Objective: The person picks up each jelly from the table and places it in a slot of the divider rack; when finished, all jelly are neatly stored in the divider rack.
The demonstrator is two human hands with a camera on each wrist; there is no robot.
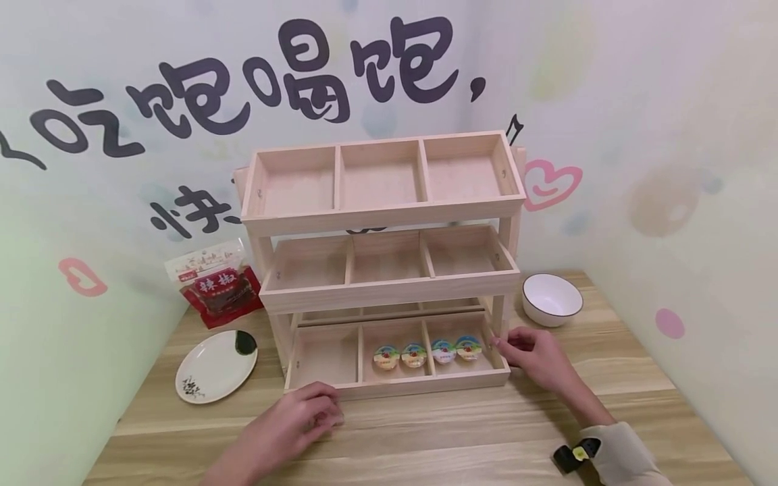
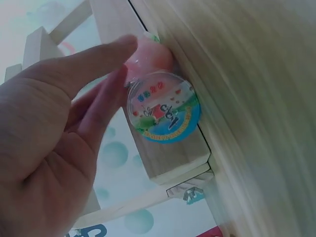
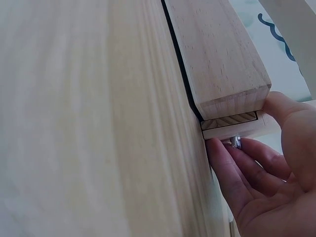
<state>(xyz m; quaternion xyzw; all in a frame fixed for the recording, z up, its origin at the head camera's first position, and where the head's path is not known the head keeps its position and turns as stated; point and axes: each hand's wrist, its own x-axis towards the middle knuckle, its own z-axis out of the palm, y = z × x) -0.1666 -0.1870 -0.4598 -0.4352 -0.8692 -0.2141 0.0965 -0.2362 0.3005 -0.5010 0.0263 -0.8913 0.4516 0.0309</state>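
My left hand (image 1: 294,425) is in front of the lowest tray's left end. Its thumb and fingers pinch a jelly cup (image 2: 164,107) with a printed lid, seen in the left wrist view. A second pink jelly cup (image 2: 153,57) is pressed beside it, partly hidden by the fingertips. The three-tier wooden rack (image 1: 383,216) stands before me. My right hand (image 1: 537,358) grips the right end of the lowest tray (image 1: 425,386), thumb on its side and fingers near a wing nut (image 3: 236,142). Several jelly cups (image 1: 414,355) lie in that tray's middle and right compartments.
A white plate (image 1: 215,368) with a dark leaf mark lies left of the rack, with a red chili packet (image 1: 219,290) behind it. At the right stands a white bowl (image 1: 552,297). Walls close in on both sides of the wooden table (image 1: 425,445).
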